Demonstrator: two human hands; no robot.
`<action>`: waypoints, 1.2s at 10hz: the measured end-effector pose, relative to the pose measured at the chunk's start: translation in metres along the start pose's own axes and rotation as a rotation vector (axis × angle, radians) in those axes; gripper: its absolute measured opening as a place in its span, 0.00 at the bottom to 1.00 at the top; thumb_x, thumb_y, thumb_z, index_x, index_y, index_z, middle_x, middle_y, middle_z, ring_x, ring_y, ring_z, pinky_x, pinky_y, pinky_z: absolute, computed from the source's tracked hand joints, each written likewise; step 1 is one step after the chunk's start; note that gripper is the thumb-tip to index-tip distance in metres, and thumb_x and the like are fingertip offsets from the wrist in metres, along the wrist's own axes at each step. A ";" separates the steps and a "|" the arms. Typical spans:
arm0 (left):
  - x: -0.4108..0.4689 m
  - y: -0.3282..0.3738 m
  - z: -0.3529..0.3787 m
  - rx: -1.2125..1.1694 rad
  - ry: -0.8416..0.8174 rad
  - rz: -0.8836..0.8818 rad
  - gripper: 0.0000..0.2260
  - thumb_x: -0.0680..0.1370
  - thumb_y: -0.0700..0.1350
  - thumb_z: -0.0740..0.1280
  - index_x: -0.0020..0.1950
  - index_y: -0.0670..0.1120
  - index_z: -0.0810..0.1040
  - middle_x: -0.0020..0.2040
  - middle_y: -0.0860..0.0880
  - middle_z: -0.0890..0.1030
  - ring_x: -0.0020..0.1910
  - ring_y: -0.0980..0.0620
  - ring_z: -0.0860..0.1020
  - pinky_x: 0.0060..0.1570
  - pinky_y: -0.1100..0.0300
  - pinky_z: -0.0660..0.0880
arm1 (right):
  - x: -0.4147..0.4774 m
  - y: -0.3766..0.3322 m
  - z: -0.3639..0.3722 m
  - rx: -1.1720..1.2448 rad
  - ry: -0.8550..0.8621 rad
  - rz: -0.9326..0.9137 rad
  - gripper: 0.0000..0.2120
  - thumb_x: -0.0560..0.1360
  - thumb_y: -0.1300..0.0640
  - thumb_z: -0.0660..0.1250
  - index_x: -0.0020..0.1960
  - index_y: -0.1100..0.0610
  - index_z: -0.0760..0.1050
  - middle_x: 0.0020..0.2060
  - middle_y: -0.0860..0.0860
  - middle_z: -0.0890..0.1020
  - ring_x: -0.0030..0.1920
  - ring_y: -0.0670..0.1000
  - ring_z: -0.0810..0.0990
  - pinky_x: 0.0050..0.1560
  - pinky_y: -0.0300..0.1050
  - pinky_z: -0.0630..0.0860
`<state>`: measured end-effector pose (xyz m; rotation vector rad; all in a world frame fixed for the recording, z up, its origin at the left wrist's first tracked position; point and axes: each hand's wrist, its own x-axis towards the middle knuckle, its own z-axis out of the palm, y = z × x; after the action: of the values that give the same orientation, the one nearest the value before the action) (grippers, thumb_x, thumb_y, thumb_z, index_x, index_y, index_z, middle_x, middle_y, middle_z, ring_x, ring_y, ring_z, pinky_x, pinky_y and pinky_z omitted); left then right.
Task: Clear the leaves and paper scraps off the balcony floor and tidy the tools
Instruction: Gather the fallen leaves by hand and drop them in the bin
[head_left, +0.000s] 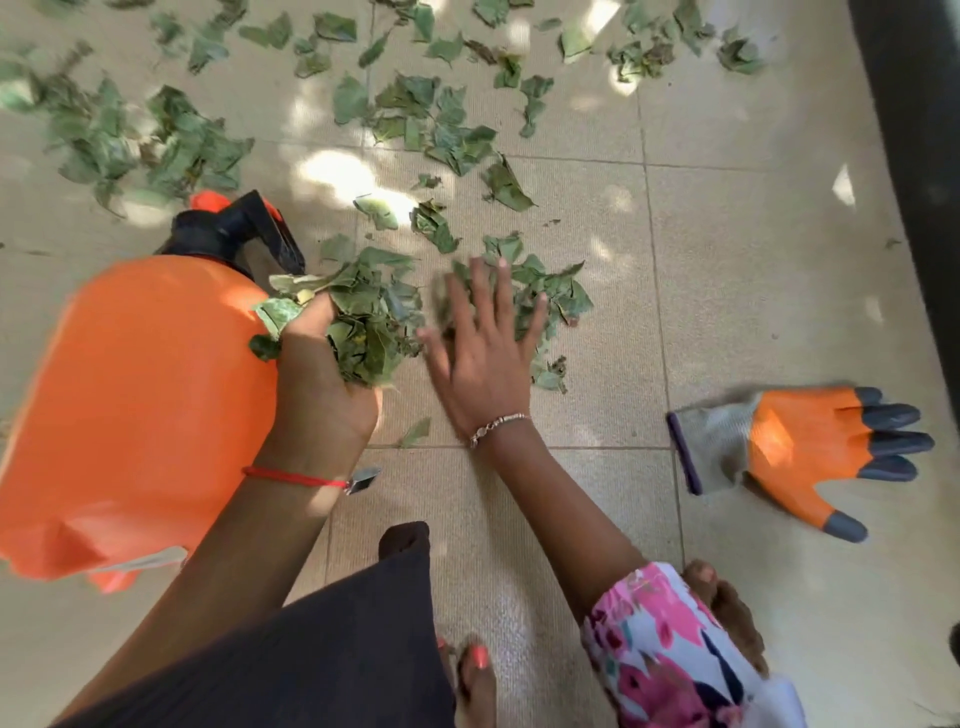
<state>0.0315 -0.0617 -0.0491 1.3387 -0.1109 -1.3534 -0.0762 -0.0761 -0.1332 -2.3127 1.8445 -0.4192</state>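
Leaf clearing in hand — most of the floor (753, 270) not done.
We note the left hand (322, 395) clenched round a bunch (371, 325) of leaves; the right hand (483, 364) lies flat, fingers spread, on loose leaves (550, 296) on the floor. A glove (800, 452) lies to the right, a sprayer (130, 405) to the left. Farther off, leaves are scattered widely. We judge them light, limp and brittle — rake them together with the palm, then scoop from beneath.

left hand (322, 374) clutches leaves (369, 322); right hand (483, 358) flat.
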 end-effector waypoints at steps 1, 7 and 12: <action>0.000 -0.007 -0.005 0.125 -0.017 0.093 0.14 0.77 0.42 0.59 0.39 0.49 0.83 0.30 0.60 0.81 0.43 0.63 0.81 0.49 0.66 0.76 | 0.019 -0.007 -0.001 -0.012 -0.012 -0.233 0.30 0.73 0.46 0.60 0.73 0.52 0.59 0.74 0.53 0.59 0.75 0.56 0.53 0.70 0.59 0.34; 0.017 -0.026 -0.005 -0.236 0.071 -0.051 0.17 0.78 0.37 0.58 0.68 0.38 0.70 0.60 0.43 0.77 0.57 0.46 0.77 0.48 0.59 0.76 | 0.085 -0.023 0.013 -0.151 -0.349 -0.514 0.26 0.80 0.60 0.53 0.75 0.48 0.51 0.75 0.45 0.54 0.75 0.48 0.51 0.71 0.59 0.37; 0.022 -0.031 -0.005 -0.167 0.155 -0.069 0.26 0.68 0.41 0.68 0.65 0.37 0.73 0.59 0.41 0.78 0.53 0.45 0.79 0.44 0.58 0.78 | 0.041 0.079 -0.027 0.245 -0.204 0.012 0.41 0.65 0.27 0.48 0.71 0.50 0.62 0.74 0.50 0.58 0.74 0.51 0.54 0.74 0.53 0.39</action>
<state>0.0228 -0.0643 -0.0866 1.3097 0.1517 -1.2815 -0.1500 -0.1330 -0.1259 -2.0963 1.6134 -0.3694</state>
